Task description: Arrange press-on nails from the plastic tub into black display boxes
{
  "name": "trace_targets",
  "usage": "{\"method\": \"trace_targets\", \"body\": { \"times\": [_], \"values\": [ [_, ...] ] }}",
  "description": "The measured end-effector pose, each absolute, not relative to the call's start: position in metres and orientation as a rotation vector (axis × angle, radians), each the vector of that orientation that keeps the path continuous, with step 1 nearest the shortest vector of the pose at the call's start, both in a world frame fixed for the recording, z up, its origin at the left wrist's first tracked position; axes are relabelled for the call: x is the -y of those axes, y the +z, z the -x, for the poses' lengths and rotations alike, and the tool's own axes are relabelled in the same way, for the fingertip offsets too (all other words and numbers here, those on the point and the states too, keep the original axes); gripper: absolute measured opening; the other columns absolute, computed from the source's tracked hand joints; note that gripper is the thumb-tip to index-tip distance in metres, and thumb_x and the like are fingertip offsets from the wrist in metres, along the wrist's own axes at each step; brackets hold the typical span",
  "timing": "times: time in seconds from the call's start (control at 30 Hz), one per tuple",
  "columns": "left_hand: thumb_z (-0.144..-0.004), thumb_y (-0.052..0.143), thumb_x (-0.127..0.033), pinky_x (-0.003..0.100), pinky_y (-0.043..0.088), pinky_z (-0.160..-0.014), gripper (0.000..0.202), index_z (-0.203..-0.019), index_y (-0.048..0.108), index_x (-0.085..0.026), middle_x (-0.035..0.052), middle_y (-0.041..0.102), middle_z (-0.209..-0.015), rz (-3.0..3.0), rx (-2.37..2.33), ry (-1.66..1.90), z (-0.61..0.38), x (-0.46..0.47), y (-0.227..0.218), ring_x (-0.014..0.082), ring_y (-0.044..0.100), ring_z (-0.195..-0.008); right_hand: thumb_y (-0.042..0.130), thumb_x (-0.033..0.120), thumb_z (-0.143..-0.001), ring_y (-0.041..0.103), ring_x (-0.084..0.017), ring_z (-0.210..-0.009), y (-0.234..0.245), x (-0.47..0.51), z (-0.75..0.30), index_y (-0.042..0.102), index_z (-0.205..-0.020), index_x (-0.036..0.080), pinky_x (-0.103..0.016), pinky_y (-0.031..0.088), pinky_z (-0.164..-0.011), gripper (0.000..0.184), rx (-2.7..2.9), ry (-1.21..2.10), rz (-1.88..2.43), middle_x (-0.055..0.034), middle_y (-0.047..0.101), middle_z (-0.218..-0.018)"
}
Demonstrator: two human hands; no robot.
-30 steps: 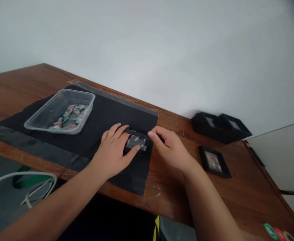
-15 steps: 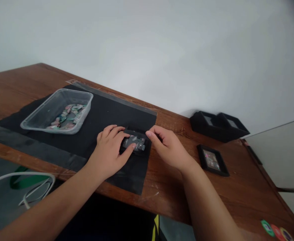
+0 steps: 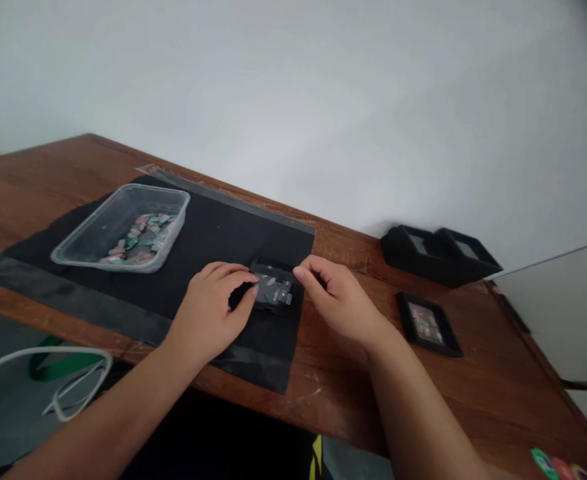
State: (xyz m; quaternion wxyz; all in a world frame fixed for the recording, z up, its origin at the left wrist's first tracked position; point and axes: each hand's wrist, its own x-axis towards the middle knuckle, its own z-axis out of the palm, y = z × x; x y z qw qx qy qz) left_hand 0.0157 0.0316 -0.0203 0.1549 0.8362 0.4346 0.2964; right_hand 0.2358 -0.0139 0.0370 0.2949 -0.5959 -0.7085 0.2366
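A small black box (image 3: 275, 291) with a clear window and several small coloured pieces inside lies on a black mat (image 3: 208, 230). My left hand (image 3: 212, 310) rests at the box's left side, fingers curled, thumb and fingertips touching its edge. My right hand (image 3: 340, 299) grips the box's right side with bent fingers. Both hands hold the box down on the mat.
A clear plastic tub (image 3: 123, 227) with several pink and green pieces stands at the mat's left. On the bare wooden table (image 3: 483, 393) to the right lie another filled black box (image 3: 427, 325) and two open black boxes (image 3: 438, 253). Coloured discs (image 3: 556, 464) sit at the bottom right corner.
My left hand has drawn back off the top of the box to its left edge, uncovering the window. The right hand has stayed at the right side.
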Motion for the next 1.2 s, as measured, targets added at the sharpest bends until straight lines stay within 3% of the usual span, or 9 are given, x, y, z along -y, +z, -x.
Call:
{"method": "trace_targets", "body": {
  "times": [0.37, 0.9, 1.2],
  "values": [
    [-0.090, 0.060, -0.035, 0.061, 0.046, -0.105, 0.026, -0.111, 0.072, -0.026, 0.0111, 0.064, -0.127, -2.426, -1.197, 0.833, -0.015, -0.031, -0.027, 0.0349, 0.054, -0.126, 0.045, 0.041, -0.105, 0.052, -0.014, -0.066, 0.040, 0.015, -0.233, 0.054, -0.079, 0.021, -0.026, 0.033, -0.062, 0.035, 1.871, 0.620, 1.652, 0.0028, 0.057, -0.071],
    [-0.087, 0.065, -0.034, 0.057, 0.055, -0.100, 0.024, -0.109, 0.076, -0.032, 0.0086, 0.069, -0.124, -2.539, -1.089, 0.937, -0.014, -0.038, -0.044, 0.0341, 0.062, -0.121, 0.050, 0.044, -0.096, 0.058, -0.023, -0.065, 0.043, 0.018, -0.231, 0.050, -0.072, 0.026, -0.035, 0.042, -0.059, 0.031, 1.828, 0.532, 1.583, -0.0002, 0.062, -0.068],
    [-0.091, 0.062, -0.034, 0.060, 0.045, -0.106, 0.026, -0.114, 0.072, -0.025, 0.0107, 0.065, -0.126, -2.482, -1.108, 0.820, -0.013, -0.030, -0.025, 0.0332, 0.054, -0.126, 0.046, 0.048, -0.102, 0.051, -0.016, -0.068, 0.035, 0.013, -0.235, 0.050, -0.074, 0.022, -0.031, 0.036, -0.064, 0.038, 1.831, 0.667, 1.562, 0.0016, 0.054, -0.071]
  ]
}}
